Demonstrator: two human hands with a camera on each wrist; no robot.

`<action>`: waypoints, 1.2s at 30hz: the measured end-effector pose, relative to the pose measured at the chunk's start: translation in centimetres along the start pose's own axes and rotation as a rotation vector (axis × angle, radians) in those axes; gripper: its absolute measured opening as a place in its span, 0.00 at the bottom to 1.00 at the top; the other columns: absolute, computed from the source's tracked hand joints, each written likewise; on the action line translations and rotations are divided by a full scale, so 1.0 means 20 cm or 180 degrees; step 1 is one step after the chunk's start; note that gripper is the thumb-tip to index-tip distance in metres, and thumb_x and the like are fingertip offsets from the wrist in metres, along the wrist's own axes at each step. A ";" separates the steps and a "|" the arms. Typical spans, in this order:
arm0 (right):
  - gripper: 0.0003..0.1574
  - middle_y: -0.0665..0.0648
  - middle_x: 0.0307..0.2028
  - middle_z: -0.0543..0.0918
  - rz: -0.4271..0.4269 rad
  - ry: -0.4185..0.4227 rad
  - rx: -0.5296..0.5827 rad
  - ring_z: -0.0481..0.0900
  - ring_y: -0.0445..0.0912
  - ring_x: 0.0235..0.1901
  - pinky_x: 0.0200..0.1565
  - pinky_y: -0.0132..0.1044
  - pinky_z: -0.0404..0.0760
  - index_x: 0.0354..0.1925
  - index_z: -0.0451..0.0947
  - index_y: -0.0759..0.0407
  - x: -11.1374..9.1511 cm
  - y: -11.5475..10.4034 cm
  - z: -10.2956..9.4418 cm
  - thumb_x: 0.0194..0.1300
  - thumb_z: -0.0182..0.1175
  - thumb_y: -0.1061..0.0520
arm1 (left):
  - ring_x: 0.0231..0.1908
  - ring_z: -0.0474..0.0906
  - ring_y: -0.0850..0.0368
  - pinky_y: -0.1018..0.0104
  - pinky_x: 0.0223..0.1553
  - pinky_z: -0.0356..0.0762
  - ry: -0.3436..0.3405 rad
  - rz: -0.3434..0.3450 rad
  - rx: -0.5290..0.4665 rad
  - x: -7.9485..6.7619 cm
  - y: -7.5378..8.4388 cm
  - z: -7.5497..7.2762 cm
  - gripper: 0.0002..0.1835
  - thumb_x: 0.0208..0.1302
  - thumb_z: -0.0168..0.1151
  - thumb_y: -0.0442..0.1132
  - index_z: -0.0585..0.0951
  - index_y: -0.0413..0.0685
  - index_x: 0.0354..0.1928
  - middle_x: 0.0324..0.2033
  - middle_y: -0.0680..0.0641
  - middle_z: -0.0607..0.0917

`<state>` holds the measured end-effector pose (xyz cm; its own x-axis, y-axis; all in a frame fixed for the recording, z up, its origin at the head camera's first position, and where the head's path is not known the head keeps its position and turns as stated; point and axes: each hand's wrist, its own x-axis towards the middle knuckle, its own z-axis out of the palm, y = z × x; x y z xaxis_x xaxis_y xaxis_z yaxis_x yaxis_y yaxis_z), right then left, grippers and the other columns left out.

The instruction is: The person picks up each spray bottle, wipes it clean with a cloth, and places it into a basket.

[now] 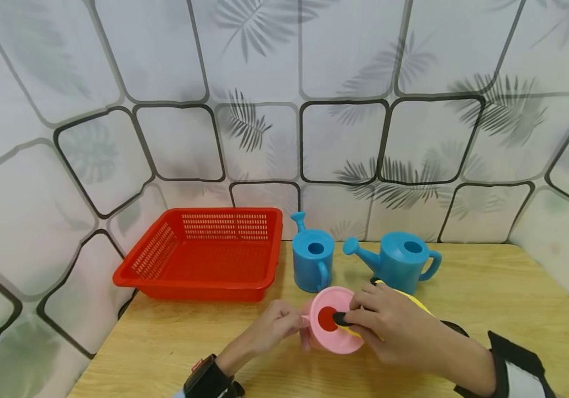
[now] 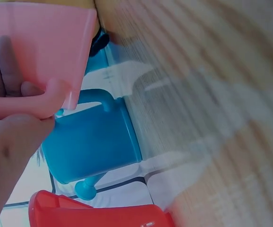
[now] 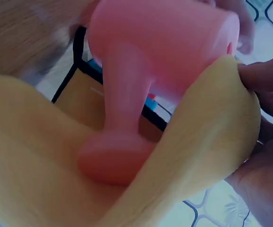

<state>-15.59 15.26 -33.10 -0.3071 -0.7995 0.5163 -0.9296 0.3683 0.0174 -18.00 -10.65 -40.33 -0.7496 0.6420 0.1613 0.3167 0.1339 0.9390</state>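
Note:
A pink watering can (image 1: 331, 344) is held over the wooden table, its round top with a red opening facing up in the head view. The left hand (image 1: 278, 325) grips its curved handle, with some fingers against the can's side in the left wrist view. In the right hand (image 1: 386, 323), a yellow cloth (image 3: 212, 127) with black edging is pinched between thumb and fingers. One cloth corner lies on the can's top near the red opening. From the right wrist view, the cloth folds around the can's spout (image 3: 124, 90) and its round rose end.
Two blue watering cans stand behind the hands, one (image 1: 306, 276) just beyond the pink can and another (image 1: 395, 265) to the right. A red perforated plastic basket (image 1: 200, 293) sits at the back left. The patterned wall covering (image 1: 264, 132) rises behind the wooden table (image 1: 493, 293).

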 end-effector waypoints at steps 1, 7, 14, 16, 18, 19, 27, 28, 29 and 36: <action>0.17 0.47 0.32 0.81 -0.0038 -0.0057 0.0002 0.73 0.42 0.34 0.33 0.37 0.80 0.37 0.85 0.52 -0.01 -0.01 0.00 0.45 0.74 0.61 | 0.19 0.64 0.50 0.71 0.26 0.60 0.0036 -0.0037 0.0011 0.01 0.00 0.00 0.23 0.71 0.45 0.37 0.84 0.31 0.25 0.19 0.27 0.81; 0.23 0.46 0.34 0.83 -0.0135 -0.0419 -0.0015 0.74 0.43 0.39 0.38 0.40 0.81 0.41 0.85 0.50 -0.04 -0.04 0.01 0.43 0.76 0.59 | 0.30 0.76 0.54 0.67 0.29 0.62 0.0181 -0.0506 0.0149 0.04 0.01 0.00 0.23 0.67 0.59 0.49 0.87 0.35 0.28 0.22 0.40 0.88; 0.26 0.47 0.35 0.84 -0.0257 -0.0514 0.0033 0.75 0.43 0.39 0.41 0.41 0.86 0.42 0.86 0.50 -0.05 -0.04 0.02 0.39 0.79 0.60 | 0.18 0.67 0.61 0.69 0.18 0.55 0.0183 -0.0732 0.0521 0.03 0.06 0.00 0.22 0.64 0.60 0.49 0.86 0.43 0.18 0.20 0.52 0.89; 0.26 0.48 0.36 0.84 -0.0282 -0.0528 0.0029 0.76 0.43 0.39 0.41 0.40 0.86 0.42 0.86 0.51 -0.05 -0.04 0.02 0.39 0.79 0.60 | 0.15 0.64 0.62 0.70 0.16 0.52 0.0177 -0.0699 0.0660 0.03 0.08 -0.01 0.21 0.63 0.60 0.49 0.85 0.45 0.16 0.17 0.49 0.88; 0.26 0.48 0.36 0.85 -0.0276 -0.0541 0.0055 0.76 0.43 0.38 0.42 0.39 0.86 0.42 0.86 0.51 -0.05 -0.05 0.03 0.39 0.79 0.60 | 0.12 0.62 0.63 0.71 0.14 0.50 0.0200 -0.0653 0.0778 0.03 0.09 0.00 0.21 0.62 0.60 0.48 0.85 0.46 0.15 0.16 0.44 0.87; 0.26 0.48 0.36 0.85 -0.0258 -0.0566 0.0069 0.76 0.43 0.39 0.42 0.39 0.86 0.42 0.86 0.51 -0.05 -0.05 0.03 0.38 0.79 0.61 | 0.11 0.62 0.63 0.71 0.14 0.49 0.0218 -0.0642 0.0826 0.03 0.09 0.00 0.20 0.61 0.61 0.48 0.86 0.47 0.15 0.15 0.42 0.86; 0.26 0.47 0.36 0.86 -0.0225 -0.0613 0.0116 0.75 0.42 0.38 0.42 0.37 0.86 0.42 0.86 0.52 -0.05 -0.06 0.04 0.39 0.78 0.61 | 0.07 0.58 0.62 0.71 0.10 0.49 0.0450 -0.0984 0.1066 0.03 0.11 0.05 0.25 0.56 0.63 0.63 0.85 0.52 0.14 0.05 0.54 0.69; 0.25 0.47 0.36 0.85 -0.0245 -0.0607 0.0103 0.75 0.42 0.38 0.42 0.37 0.86 0.42 0.86 0.52 -0.05 -0.06 0.04 0.41 0.78 0.60 | 0.07 0.58 0.62 0.71 0.10 0.48 0.0484 -0.1005 0.1059 0.03 0.11 0.06 0.25 0.57 0.63 0.61 0.83 0.51 0.12 0.04 0.55 0.68; 0.23 0.47 0.36 0.85 -0.0267 -0.0605 0.0086 0.75 0.42 0.38 0.42 0.37 0.86 0.42 0.86 0.52 -0.05 -0.06 0.04 0.43 0.77 0.59 | 0.07 0.58 0.61 0.71 0.10 0.48 0.0513 -0.1023 0.1053 0.03 0.12 0.06 0.25 0.57 0.63 0.58 0.81 0.49 0.11 0.04 0.55 0.67; 0.22 0.47 0.36 0.83 -0.0355 -0.0669 -0.0084 0.73 0.42 0.38 0.41 0.35 0.84 0.44 0.85 0.52 -0.05 -0.08 0.03 0.47 0.75 0.56 | 0.05 0.56 0.61 0.71 0.09 0.47 0.0505 -0.0979 0.1047 0.04 0.11 0.05 0.23 0.58 0.61 0.49 0.79 0.43 0.09 0.03 0.55 0.65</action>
<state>-13.91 15.19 -34.13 -0.2411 -0.9161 0.3205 -0.9553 0.2822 0.0881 -17.31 -9.08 -38.53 -0.9087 0.4154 -0.0407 0.2143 0.5479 0.8086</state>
